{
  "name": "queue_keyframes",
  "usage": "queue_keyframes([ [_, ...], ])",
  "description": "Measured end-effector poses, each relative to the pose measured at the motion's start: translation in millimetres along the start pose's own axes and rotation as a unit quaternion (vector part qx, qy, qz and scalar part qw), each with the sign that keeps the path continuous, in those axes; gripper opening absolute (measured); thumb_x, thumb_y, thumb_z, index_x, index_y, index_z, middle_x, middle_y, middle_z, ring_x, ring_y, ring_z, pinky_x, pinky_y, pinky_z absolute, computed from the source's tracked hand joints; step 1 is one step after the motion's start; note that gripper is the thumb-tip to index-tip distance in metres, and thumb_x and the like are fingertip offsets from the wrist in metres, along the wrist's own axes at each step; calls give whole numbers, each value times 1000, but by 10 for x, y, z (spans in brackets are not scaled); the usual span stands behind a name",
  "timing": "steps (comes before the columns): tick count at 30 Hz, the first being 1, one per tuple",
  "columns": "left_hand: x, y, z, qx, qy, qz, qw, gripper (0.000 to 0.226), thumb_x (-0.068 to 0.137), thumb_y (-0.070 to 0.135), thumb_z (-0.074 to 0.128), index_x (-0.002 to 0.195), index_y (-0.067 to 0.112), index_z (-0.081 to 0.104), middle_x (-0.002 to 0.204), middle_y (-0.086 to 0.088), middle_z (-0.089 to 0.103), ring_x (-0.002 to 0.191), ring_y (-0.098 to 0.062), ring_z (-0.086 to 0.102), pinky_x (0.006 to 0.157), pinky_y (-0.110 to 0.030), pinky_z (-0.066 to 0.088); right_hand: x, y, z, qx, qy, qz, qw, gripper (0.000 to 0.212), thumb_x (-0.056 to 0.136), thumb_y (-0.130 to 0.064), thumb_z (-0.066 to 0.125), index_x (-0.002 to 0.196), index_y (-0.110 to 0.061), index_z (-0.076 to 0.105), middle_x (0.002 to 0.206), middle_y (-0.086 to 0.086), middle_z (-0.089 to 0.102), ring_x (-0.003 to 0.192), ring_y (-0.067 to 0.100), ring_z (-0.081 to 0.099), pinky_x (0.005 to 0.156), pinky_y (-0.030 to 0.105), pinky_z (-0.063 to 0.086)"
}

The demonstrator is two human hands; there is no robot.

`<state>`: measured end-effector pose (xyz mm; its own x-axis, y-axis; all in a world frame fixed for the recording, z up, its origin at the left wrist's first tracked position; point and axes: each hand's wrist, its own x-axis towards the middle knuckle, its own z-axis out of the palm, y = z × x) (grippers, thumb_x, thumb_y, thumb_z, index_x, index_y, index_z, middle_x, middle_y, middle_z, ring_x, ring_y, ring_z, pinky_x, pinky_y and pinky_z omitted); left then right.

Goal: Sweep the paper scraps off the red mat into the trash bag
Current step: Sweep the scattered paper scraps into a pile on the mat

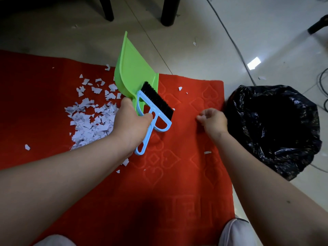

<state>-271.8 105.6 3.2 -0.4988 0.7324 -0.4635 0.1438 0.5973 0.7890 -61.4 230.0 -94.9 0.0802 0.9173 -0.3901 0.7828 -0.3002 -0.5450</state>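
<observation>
On the red mat [177,174], left half: paper scraps [92,119] heaped. Left hand [131,125] grips green dustpan [134,68] and blue brush [156,110] together, just beside the heap. Right hand [213,120] loosely curled, holding nothing visible. Black trash bag [273,128] open at mat's right edge

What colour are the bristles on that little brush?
Black, on the light blue brush gripped by the left hand; seen in the head view.

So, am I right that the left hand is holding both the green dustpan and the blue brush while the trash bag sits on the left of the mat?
Not quite: the head view shows the black trash bag on the right of the red mat, beside the right hand. The rest holds: the left hand grips the green dustpan and the blue brush together.
</observation>
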Motion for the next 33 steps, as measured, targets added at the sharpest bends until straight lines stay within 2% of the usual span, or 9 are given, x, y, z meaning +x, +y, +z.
queue_keyframes([
  [2, -26, 11, -3, -3, -6, 4, 1000, 21, 91, 15, 57, 103, 9, 41, 75, -1, 41, 60, -14, 42, 50, -26, 39, -74, 6, 26, -54, 0, -6, 999, 12, 81, -25, 70, 91, -21, 64, 81, -5, 63, 88, 20, 63, 85, 34, 50],
  [10, -29, -45, -68, -15, 3, -7, 1000, 20, 90, 13, 57, 99, 11, 39, 76, -1, 39, 59, -13, 40, 49, -26, 37, -200, -118, 128, -154, 29, -13, 988, 11, 93, -26, 55, 88, -16, 58, 100, 8, 65, 99, 28, 59, 83, 32, 41],
  [15, -21, -47, -78, -19, 0, -10, 1000, 20, 90, 14, 57, 98, 14, 38, 75, -1, 39, 57, -13, 39, 48, -26, 35, -219, -178, 2, 59, -23, -11, 998, 21, 91, -27, 58, 72, -20, 53, 67, -3, 55, 61, 11, 51, 62, 27, 42],
  [18, -30, -40, -82, -15, 1, -10, 1000, 20, 91, 14, 56, 98, 14, 38, 74, 0, 38, 58, -13, 40, 48, -25, 36, -339, -340, 18, 132, -60, -41, 989, 16, 88, -24, 65, 74, -17, 59, 63, -5, 53, 55, 6, 46, 53, 20, 39],
  [20, -30, -33, -77, -14, 3, -8, 1000, 20, 90, 14, 56, 99, 13, 38, 75, 0, 40, 60, -14, 42, 50, -26, 37, -398, -462, 76, 138, -114, -64, 982, 9, 83, -21, 71, 81, -14, 66, 68, -4, 60, 59, 6, 52, 58, 20, 44],
  [24, -21, -39, -84, -11, 14, -6, 1000, 21, 90, 13, 56, 101, 13, 39, 76, 0, 41, 60, -14, 43, 50, -26, 37, -436, -607, 158, 151, -166, -68, 972, 35, 81, -22, 73, 112, -6, 66, 97, 5, 69, 82, 12, 65, 84, 27, 53],
  [27, 1, -63, -112, -9, 19, -8, 1000, 21, 90, 13, 56, 101, 12, 38, 76, -1, 41, 60, -15, 42, 49, -26, 36, -361, -568, 95, 108, -88, -63, 988, 21, 86, -33, 65, 94, -14, 73, 82, 0, 70, 73, 15, 65, 76, 30, 53],
  [29, 8, -80, -132, -1, 23, -14, 1000, 20, 90, 13, 56, 100, 12, 38, 76, -2, 41, 60, -16, 43, 49, -27, 36, -328, -465, 21, 49, -32, -49, 997, 32, 83, -44, 61, 73, -15, 70, 70, 2, 68, 68, 21, 64, 70, 36, 51],
  [33, 3, -74, -146, 1, 22, -16, 1000, 21, 91, 14, 56, 101, 11, 37, 77, -2, 42, 62, -17, 44, 51, -28, 39, -426, -114, -141, 16, -37, -14, 999, 18, 82, -17, 68, 67, -20, 60, 62, -7, 57, 57, 10, 51, 61, 29, 44],
])
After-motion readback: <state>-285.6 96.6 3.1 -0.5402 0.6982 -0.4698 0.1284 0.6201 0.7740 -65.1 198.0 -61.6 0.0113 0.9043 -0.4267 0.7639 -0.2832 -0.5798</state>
